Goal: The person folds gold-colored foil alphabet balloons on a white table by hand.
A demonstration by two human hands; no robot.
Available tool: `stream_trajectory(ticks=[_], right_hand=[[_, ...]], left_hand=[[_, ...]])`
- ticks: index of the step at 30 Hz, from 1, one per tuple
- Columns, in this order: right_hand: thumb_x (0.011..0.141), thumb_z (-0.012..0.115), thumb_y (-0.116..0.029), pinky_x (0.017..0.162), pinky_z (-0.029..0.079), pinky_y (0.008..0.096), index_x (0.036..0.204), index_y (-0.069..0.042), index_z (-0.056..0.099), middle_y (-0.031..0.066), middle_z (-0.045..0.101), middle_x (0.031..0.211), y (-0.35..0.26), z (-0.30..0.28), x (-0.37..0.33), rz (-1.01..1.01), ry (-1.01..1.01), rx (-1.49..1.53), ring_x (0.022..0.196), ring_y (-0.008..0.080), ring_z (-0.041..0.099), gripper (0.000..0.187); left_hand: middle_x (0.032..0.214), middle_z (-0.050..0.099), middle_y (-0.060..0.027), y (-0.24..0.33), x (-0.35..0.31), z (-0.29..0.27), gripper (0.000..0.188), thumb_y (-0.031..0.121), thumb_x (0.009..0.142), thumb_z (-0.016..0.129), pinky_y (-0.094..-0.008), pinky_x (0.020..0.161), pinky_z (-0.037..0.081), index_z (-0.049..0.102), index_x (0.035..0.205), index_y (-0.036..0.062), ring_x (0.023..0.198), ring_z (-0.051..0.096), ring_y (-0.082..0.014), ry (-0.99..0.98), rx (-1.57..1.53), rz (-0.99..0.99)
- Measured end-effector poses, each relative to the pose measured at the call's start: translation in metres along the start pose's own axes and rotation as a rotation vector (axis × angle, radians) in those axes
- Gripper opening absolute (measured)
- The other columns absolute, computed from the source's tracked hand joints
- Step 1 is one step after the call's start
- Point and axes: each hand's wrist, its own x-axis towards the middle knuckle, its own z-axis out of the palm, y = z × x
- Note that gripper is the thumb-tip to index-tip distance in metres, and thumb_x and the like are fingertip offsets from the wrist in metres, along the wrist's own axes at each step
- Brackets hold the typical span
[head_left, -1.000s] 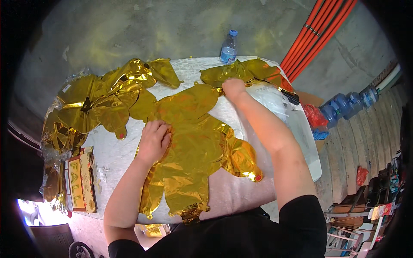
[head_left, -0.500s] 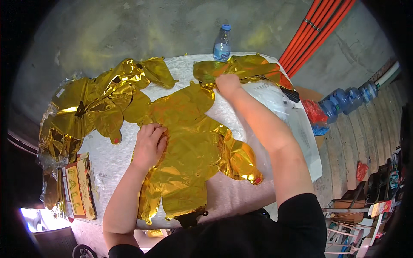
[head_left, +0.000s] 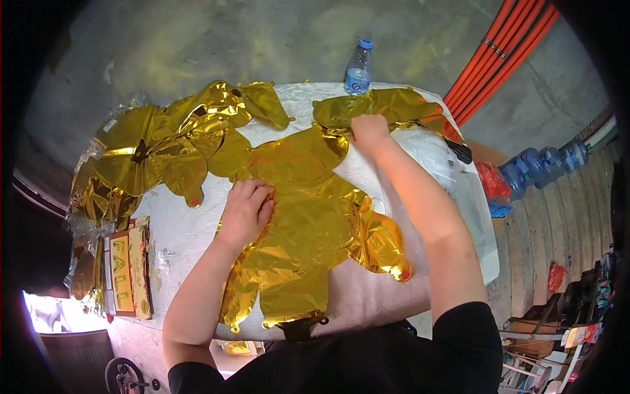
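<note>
A flat gold foil balloon (head_left: 298, 226) with several lobes lies spread over the middle of the table, toward my body. My left hand (head_left: 248, 209) rests at its left edge, the fingers bent and pressed together on the foil. Farther off, my right hand (head_left: 371, 130) is closed in a fist where the balloon's upper right lobe meets another gold foil balloon (head_left: 387, 105) at the back right. Its fingertips are hidden, so the exact pinch point does not show. Several more gold foil balloons (head_left: 180, 172) lie crumpled and overlapping on the left.
A water bottle (head_left: 359, 67) with a blue cap stands at the table's far edge. Clear plastic (head_left: 430, 157) lies under my right arm. Flat printed packages (head_left: 128, 269) sit at the left edge of the white-covered table (head_left: 187, 240). Large blue water jugs (head_left: 541, 165) stand beyond the right side.
The whole view has shifted, so the table and both hands appear farther right. Both hands keep the same places on the foil.
</note>
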Motion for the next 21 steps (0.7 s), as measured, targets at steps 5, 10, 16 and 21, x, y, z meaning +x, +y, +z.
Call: stream_trajectory(ticks=[5,10,16,21], right_hand=[[0.079,0.064,-0.027,0.076,0.052,0.0406,0.097,-0.007,0.068,0.0137,0.067,0.100,0.003,-0.036,-0.006,0.005,-0.224,0.065,0.094,0.0282,0.065,0.027],[0.075,0.068,-0.039,0.080,0.051,0.0399,0.102,-0.004,0.067,0.0150,0.066,0.104,-0.019,-0.024,0.007,0.047,0.044,0.408,0.100,0.0313,0.062,0.044],[0.076,0.066,-0.040,0.077,0.052,0.0420,0.091,-0.005,0.069,0.0152,0.066,0.099,-0.023,0.007,0.016,0.078,0.129,0.321,0.095,0.0294,0.063,0.038],[0.078,0.062,-0.029,0.068,0.052,0.0435,0.081,-0.007,0.069,0.0161,0.067,0.082,-0.036,0.003,0.027,0.065,0.167,0.295,0.077,0.0345,0.065,0.024]], left_hand=[[0.103,0.055,-0.0101,-0.001,0.000,0.000,0.025,0.006,0.077,0.064,-0.0386,0.085,0.042,0.061,0.102,0.0048,0.097,0.050,-0.0304,0.038,-0.005,0.022],[0.102,0.055,-0.0102,-0.002,0.000,0.000,0.025,0.006,0.077,0.065,-0.0390,0.084,0.041,0.061,0.102,0.0045,0.097,0.050,-0.0307,0.048,-0.002,0.040],[0.102,0.055,-0.0100,0.001,0.005,0.003,0.025,0.006,0.077,0.065,-0.0389,0.085,0.042,0.061,0.101,0.0046,0.097,0.050,-0.0305,0.036,-0.003,0.035],[0.103,0.056,-0.0106,-0.004,-0.002,0.001,0.024,0.007,0.078,0.064,-0.0389,0.086,0.041,0.061,0.102,0.0045,0.098,0.051,-0.0307,0.040,-0.020,0.014]])
